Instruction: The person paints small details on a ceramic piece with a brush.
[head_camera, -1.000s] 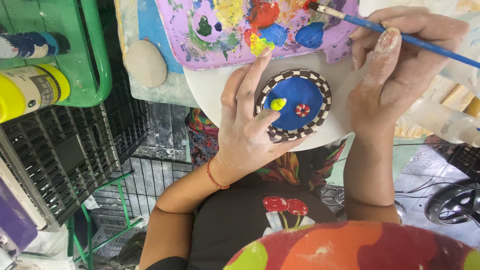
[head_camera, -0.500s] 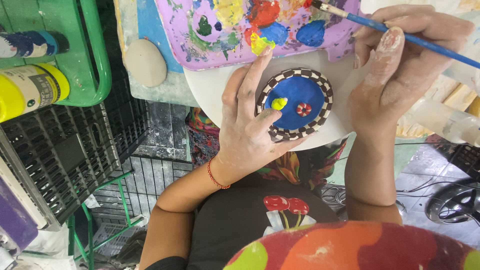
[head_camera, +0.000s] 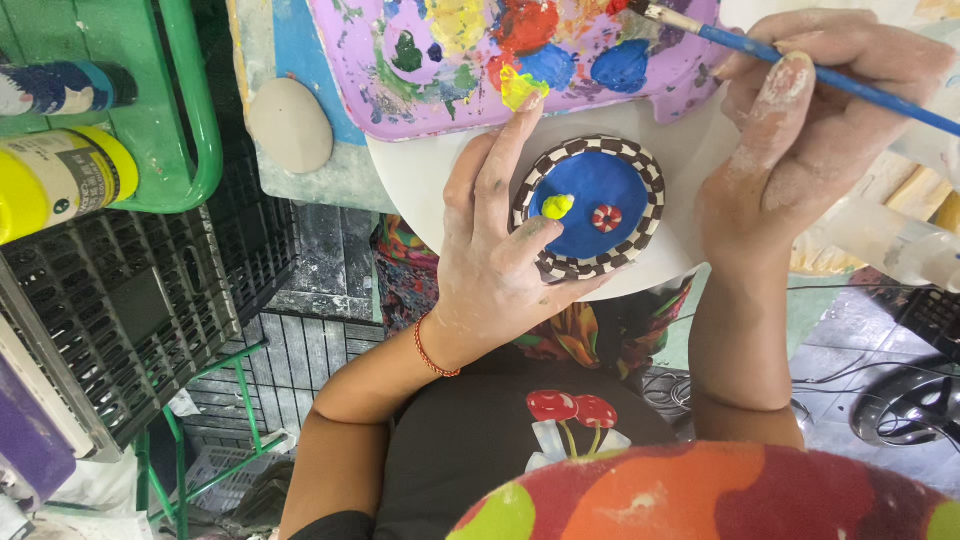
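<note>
A small round dish (head_camera: 590, 205), blue inside with a brown-and-white checked rim, lies on a white round board (head_camera: 420, 185). It carries a yellow blob and a small red-and-white flower. My left hand (head_camera: 495, 250) grips the dish from its left side, fingers along the rim and thumb on the near edge. My right hand (head_camera: 810, 130) holds a blue-handled paintbrush (head_camera: 800, 65), whose tip reaches the purple palette (head_camera: 400, 95) smeared with red, yellow, blue and green paint.
A yellow paint bottle (head_camera: 60, 180) and a blue-smeared tube (head_camera: 60, 90) lie in a green tray (head_camera: 190, 120) at the left. A beige oval stone (head_camera: 290, 125) sits beside the palette. Black wire crates (head_camera: 130, 310) stand below left; cables and a clear bottle (head_camera: 880, 240) at the right.
</note>
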